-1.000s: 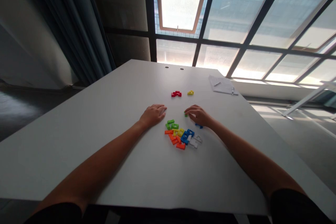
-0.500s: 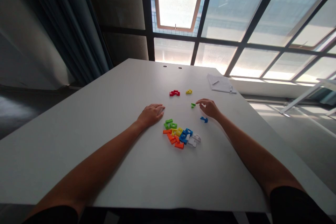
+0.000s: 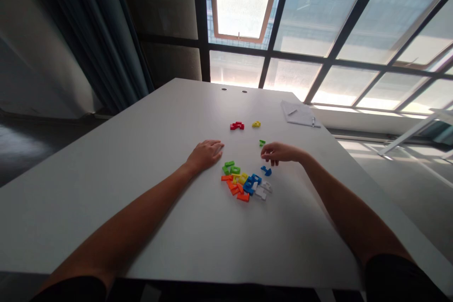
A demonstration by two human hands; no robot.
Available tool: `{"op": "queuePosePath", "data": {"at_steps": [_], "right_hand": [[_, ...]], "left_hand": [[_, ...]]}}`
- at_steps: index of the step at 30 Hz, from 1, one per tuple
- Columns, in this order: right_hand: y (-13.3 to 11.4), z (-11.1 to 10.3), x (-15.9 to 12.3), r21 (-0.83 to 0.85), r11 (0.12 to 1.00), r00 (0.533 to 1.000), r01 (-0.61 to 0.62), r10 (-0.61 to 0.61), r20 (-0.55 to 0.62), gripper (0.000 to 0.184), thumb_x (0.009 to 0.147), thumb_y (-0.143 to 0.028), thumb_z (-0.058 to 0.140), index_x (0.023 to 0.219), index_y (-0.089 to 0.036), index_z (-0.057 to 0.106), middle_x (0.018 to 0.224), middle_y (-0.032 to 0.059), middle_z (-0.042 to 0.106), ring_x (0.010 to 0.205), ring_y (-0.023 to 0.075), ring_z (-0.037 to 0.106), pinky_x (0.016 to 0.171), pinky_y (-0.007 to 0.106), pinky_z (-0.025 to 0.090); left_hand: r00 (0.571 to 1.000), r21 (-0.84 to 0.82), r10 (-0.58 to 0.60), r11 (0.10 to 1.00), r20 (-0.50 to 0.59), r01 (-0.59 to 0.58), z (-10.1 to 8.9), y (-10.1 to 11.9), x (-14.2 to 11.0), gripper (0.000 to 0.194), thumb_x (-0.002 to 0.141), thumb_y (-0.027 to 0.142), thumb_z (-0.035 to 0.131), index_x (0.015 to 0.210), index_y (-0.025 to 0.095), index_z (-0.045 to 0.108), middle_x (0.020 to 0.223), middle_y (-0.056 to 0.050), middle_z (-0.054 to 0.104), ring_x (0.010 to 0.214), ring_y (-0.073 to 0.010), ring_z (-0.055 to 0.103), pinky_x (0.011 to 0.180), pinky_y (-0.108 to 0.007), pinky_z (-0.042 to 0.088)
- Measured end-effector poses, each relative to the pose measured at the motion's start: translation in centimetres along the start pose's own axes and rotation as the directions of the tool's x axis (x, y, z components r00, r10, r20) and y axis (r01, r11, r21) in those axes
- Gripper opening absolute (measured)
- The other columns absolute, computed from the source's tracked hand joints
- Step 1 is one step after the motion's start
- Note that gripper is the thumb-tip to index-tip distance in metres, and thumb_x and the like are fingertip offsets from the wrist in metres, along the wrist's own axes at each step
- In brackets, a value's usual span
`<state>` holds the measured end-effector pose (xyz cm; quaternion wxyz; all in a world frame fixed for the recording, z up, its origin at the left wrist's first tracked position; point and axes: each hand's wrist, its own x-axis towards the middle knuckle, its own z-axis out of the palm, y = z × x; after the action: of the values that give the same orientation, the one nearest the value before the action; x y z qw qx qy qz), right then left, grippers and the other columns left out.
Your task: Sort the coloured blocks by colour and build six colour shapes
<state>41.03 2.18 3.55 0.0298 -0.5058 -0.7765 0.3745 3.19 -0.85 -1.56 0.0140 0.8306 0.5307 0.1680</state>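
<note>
On the white table point(image 3: 134, 160), I read the right hand point(image 3: 279, 153) above a blue plastic piece point(image 3: 266, 171), fingers point(image 3: 268, 155) apart; left hand point(image 3: 205, 155) flat, fingers point(image 3: 217, 145) together.

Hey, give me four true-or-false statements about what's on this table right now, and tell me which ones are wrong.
The left hand rests palm down on the white table, beside a pile of colored plastic puzzle pieces. True.
The right hand is gripping the blue piece. False: it hangs over the piece, which lies on the table.
The red pieces lie farther from the person than the pile. True.
The yellow piece lies on the sheets of paper. False: it lies on the table, apart from them.
</note>
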Motion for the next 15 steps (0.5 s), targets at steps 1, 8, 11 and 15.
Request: {"op": "queuePosePath", "data": {"at_steps": [1, 8, 11, 15], "right_hand": [[0.2, 0.1, 0.4, -0.087, 0.995, 0.985, 0.041, -0.055, -0.165, 0.025, 0.103, -0.045, 0.081, 0.109, -0.020, 0.081, 0.100, 0.0092, 0.085, 0.081, 0.0218, 0.081, 0.081, 0.034, 0.067], [2.0, 2.4, 2.8, -0.477, 0.874, 0.828, 0.098, -0.337, -0.447, 0.031, 0.101, -0.015, 0.070, 0.129, -0.019, 0.083, 0.141, 0.0167, 0.079, 0.128, 0.0309, 0.076, 0.120, 0.048, 0.056], [0.9, 3.5, 4.0, -0.509, 0.838, 0.830, 0.195, -0.418, -0.370, 0.035, 0.104, -0.016, 0.069, 0.136, -0.020, 0.082, 0.147, 0.0158, 0.077, 0.133, 0.0306, 0.074, 0.123, 0.049, 0.054], [-2.1, 4.4, 6.5, -0.553, 0.778, 0.828, 0.298, -0.499, -0.256, 0.042, 0.108, -0.020, 0.067, 0.149, -0.024, 0.077, 0.158, 0.0138, 0.072, 0.140, 0.0322, 0.070, 0.124, 0.052, 0.053]], "left_hand": [[1.000, -0.003, -0.001, 1.000, -0.002, 0.001, 0.0, 0.0, 0.0, 0.041, 0.107, 0.034, 0.061, 0.144, 0.032, 0.078, 0.157, -0.007, 0.074, 0.147, -0.0298, 0.066, 0.127, -0.047, 0.053], [1.000, -0.009, -0.010, 1.000, -0.007, 0.010, 0.1, 0.1, 0.1, 0.040, 0.105, 0.033, 0.063, 0.142, 0.034, 0.079, 0.156, -0.006, 0.074, 0.147, -0.0290, 0.067, 0.126, -0.045, 0.054], [1.000, -0.012, -0.015, 1.000, 0.000, 0.015, 0.0, 0.2, 0.1, 0.040, 0.106, 0.033, 0.062, 0.142, 0.032, 0.079, 0.157, -0.007, 0.074, 0.147, -0.0299, 0.067, 0.126, -0.047, 0.054], [1.000, -0.014, -0.013, 1.000, -0.003, 0.013, -0.1, 0.3, 0.0, 0.041, 0.107, 0.035, 0.061, 0.143, 0.032, 0.079, 0.157, -0.007, 0.074, 0.147, -0.0303, 0.066, 0.126, -0.047, 0.054]]}}
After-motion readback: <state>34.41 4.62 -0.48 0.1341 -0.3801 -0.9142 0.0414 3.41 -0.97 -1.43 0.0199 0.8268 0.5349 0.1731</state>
